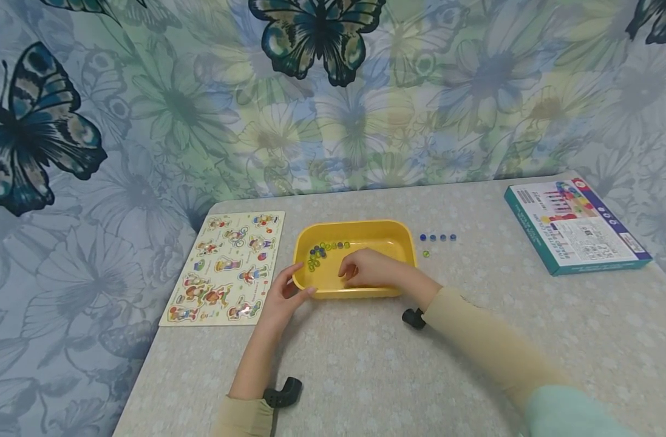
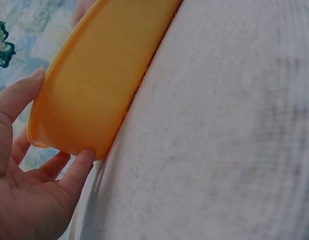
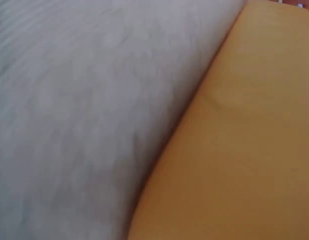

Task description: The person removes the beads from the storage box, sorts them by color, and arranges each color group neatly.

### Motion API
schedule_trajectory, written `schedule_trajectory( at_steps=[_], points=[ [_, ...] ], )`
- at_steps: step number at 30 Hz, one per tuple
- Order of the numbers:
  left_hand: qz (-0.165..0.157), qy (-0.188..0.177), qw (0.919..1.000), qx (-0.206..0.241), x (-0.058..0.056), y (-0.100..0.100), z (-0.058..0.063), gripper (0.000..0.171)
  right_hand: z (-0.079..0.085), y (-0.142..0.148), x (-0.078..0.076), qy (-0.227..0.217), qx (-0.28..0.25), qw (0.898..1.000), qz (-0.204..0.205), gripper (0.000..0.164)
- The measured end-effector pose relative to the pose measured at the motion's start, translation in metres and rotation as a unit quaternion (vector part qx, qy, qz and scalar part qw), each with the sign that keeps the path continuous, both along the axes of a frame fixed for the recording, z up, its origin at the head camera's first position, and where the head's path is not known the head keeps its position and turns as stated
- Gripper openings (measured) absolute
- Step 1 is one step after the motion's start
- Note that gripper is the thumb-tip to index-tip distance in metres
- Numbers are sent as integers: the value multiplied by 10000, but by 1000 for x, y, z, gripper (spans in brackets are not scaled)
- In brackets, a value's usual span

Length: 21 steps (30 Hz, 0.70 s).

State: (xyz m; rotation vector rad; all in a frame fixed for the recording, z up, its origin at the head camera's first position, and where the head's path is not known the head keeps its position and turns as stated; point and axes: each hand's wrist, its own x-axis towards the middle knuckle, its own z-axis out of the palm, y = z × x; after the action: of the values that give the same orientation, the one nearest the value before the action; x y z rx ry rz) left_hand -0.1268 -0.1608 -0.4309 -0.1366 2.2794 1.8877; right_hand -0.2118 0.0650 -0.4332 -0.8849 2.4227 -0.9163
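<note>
A yellow plastic tray [image 1: 365, 227] sits on the table with small round blue and green beads [image 1: 317, 251] in its left part. My left hand [image 1: 282, 297] holds the tray's left end; in the left wrist view the thumb touches the rim and the fingers curl about the corner. My right hand [image 1: 370, 268] reaches down inside the tray with bent fingers; whether a bead is between its fingertips is hidden. Several blue beads [image 1: 433, 238] stand in a row on the table right of the tray, with one green bead [image 1: 426, 254] below the row's left end.
A cream board with cartoon figures [image 1: 229, 265] lies left of the tray, close by the left hand. At the far right lies a teal-edged flat box [image 1: 578, 224]. A butterfly-print cloth [image 1: 365, 139] hangs behind the table [image 1: 360, 376].
</note>
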Motion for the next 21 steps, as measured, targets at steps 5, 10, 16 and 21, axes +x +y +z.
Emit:
schedule_trajectory(
  at_steps=[5,10,16,21],
  points=[
    [-21,49,10000,27,0,0,1,63,-4,-11,-1,105,19,9998,168,15],
    [4,23,10000,-1,0,-1,1,63,-3,-18,0,74,4,9997,236,9],
    [-32,11,10000,38,1,0,1,63,-2,-19,0,5,178,9994,290,7],
    [-30,4,10000,36,0,0,0,63,0,-19,1,-42,346,9990,295,11]
  ],
)
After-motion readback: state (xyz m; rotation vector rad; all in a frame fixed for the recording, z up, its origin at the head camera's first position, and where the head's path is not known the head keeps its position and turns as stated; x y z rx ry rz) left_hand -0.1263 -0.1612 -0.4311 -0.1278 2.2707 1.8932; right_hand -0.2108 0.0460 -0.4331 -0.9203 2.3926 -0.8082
